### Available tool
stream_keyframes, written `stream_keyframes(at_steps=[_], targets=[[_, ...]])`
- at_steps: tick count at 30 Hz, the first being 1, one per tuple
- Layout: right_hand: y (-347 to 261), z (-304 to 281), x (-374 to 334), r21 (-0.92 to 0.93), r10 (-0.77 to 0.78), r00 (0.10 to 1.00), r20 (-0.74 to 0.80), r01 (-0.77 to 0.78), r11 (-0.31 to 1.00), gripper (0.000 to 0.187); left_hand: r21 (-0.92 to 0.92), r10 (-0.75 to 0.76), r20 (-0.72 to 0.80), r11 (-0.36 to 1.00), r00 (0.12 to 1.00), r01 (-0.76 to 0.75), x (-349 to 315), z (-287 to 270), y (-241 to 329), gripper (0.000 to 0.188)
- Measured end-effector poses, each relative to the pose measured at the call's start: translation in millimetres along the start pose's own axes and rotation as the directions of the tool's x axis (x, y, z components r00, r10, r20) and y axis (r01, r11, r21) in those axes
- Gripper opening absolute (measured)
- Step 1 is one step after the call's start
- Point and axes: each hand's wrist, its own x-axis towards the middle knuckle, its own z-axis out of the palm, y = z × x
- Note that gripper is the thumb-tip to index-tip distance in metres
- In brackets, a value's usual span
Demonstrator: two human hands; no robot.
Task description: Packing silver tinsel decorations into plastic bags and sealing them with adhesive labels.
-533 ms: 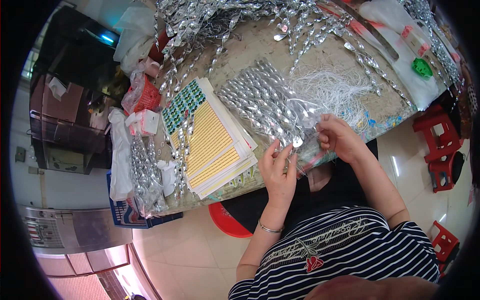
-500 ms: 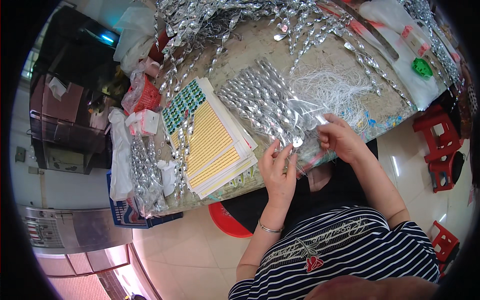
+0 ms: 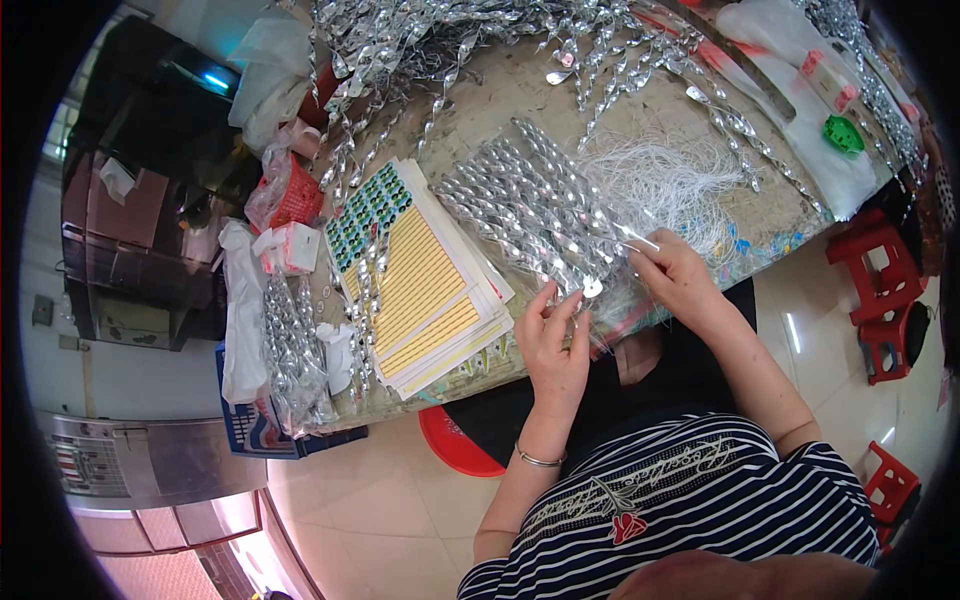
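Note:
Silver twisted foil spirals lie side by side in a clear plastic bag (image 3: 535,200) on the table in front of me. At its near edge, my left hand (image 3: 555,345) rests with fingers apart, the fingertips touching the plastic beside a round silver end piece (image 3: 592,287). My right hand (image 3: 680,275) is closed at the bag's right corner, thumb and forefinger pinched on the plastic. A tangle of thin white threads (image 3: 660,180) lies just beyond that hand.
Sticker sheets (image 3: 420,290) are stacked left of the bag, with loose spirals on them. A heap of silver spirals (image 3: 400,50) covers the far side. A red basket (image 3: 300,195), a blue crate (image 3: 240,425) and red stools (image 3: 870,265) stand around.
My right hand has shifted slightly left and turned, palm more downward. The clear plastic near it, lifted and crumpled before, now lies flatter over the spirals. My left hand has hardly moved.

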Motion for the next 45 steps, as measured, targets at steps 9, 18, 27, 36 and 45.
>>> stream_keyframes(at_steps=[9, 18, 27, 36, 45], targets=[[-15, -4, -7, 0.069, 0.125, 0.991, 0.047, -0.128, 0.989, 0.020, 0.035, 0.013, 0.002, 0.999, 1.000, -0.013, 0, 0, -2, 0.029], [-11, -4, -31, -0.014, 0.090, 0.996, -0.028, -0.090, 0.996, 0.027, 0.018, -0.008, -0.014, 1.000, 1.000, 0.008, 0, 1, 0, 0.030], [-3, -9, -17, -0.074, 0.168, 0.986, -0.015, -0.168, 0.983, 0.037, 0.020, 0.017, -0.044, 1.000, 0.999, -0.016, 0, 3, -1, 0.032], [0, 3, -25, -0.024, 0.214, 0.976, 0.050, -0.213, 0.977, 0.054, -0.014, -0.014, -0.024, 1.000, 1.000, 0.014, -2, -2, 1, 0.029], [10, 2, -16, -0.069, 0.172, 0.982, 0.073, -0.167, 0.984, 0.046, -0.046, 0.042, -0.033, 0.998, 0.999, -0.043, -8, -1, -7, 0.039]])
